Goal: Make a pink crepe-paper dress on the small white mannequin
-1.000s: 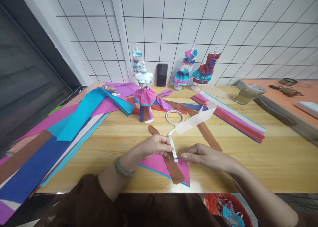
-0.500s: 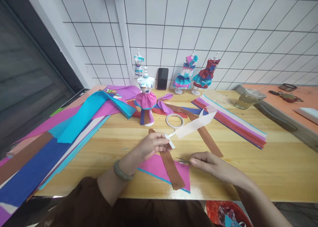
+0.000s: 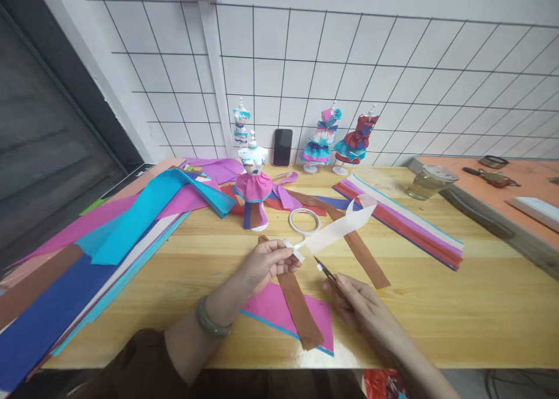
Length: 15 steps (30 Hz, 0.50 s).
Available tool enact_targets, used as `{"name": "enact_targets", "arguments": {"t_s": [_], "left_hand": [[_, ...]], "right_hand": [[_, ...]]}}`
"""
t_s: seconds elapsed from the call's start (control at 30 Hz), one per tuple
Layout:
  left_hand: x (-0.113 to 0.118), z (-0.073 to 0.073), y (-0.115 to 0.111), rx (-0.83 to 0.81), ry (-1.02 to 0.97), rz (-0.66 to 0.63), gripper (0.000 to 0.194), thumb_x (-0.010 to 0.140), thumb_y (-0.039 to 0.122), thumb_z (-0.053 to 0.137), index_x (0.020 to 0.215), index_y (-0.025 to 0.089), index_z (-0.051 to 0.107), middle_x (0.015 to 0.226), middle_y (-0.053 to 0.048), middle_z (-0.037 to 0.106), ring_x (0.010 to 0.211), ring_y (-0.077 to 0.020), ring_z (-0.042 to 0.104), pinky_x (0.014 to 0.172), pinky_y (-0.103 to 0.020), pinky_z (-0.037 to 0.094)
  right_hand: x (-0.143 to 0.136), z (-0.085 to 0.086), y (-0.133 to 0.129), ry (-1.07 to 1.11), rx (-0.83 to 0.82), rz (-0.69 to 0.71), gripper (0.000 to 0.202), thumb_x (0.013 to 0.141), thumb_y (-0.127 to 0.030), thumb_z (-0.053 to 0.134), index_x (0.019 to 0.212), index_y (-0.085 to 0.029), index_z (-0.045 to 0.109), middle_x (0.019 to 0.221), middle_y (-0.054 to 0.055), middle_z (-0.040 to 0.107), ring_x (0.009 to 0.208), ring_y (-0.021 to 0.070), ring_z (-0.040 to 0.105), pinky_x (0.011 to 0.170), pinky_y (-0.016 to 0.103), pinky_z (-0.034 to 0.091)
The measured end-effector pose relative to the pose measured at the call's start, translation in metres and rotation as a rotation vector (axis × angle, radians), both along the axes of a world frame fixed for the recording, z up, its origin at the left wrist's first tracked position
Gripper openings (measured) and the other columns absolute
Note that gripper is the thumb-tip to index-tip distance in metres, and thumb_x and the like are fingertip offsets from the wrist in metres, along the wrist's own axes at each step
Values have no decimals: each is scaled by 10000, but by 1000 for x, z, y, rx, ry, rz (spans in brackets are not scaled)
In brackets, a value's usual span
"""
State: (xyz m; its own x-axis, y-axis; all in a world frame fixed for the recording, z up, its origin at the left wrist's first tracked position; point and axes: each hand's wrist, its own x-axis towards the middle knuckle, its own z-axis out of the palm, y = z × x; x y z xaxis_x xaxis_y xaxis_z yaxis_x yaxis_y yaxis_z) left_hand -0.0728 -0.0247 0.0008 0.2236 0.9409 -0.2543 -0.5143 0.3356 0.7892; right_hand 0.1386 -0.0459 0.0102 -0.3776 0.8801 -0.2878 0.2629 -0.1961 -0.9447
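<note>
My left hand [image 3: 275, 260] is closed, pinching a short white strip of tape [image 3: 294, 251] between thumb and fingers. Just behind it lies a white tape roll [image 3: 304, 221], and a pale pink crepe-like strip [image 3: 340, 227] stretches off to the right. My right hand [image 3: 356, 300] is wrapped round dark, pointed scissors [image 3: 331, 278], whose tips point toward the tape. A tiny white scrap [image 3: 320, 267] shows at the blades. Below the left hand, a brown strip [image 3: 299, 317] crosses a pink piece with a blue edge [image 3: 268, 303].
Four small dress-form figures, a phone [image 3: 283, 147] and a tiled wall stand at the back. Coloured strips [image 3: 131, 224] heap on the left; a striped stack [image 3: 402, 224] lies right. A cup [image 3: 430, 182] stands near the table's right edge.
My right hand has turned and brought the scissors up toward the tape. A white scrap now shows at the blades. The left hand keeps its pinch. The view has tilted up slightly.
</note>
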Motion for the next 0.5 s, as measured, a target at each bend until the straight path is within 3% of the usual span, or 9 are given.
{"name": "enact_targets", "arguments": {"t_s": [0.1, 0.27, 0.5], "left_hand": [[0, 3, -1, -22, -104, -6, 225, 654, 241, 765, 749, 125, 596, 757, -56, 679, 739, -166, 657, 701, -279, 473], [0, 7, -4, -21, -153, -47, 166, 683, 193, 730, 786, 120, 621, 883, -89, 695, 854, -192, 652, 799, -325, 468], [0, 6, -5, 42, -98, -102, 98, 695, 183, 717, 698, 115, 646, 865, -99, 705, 858, -163, 633, 858, -300, 436]], "right_hand": [[-6, -2, -4, 32, -26, -26, 485, 816, -659, 438, 813, -189, 561, 542, -73, 221, 482, 103, 225, 463, 235, 197], [-9, -5, -1, -109, 196, -87, 426, 849, -587, 447, 791, -185, 578, 681, 2, 488, 669, 163, 439, 609, 253, 355], [-18, -4, 0, -123, 211, -57, 421, 882, -555, 406, 818, -177, 579, 785, 37, 583, 778, 199, 502, 689, 272, 380]]}}
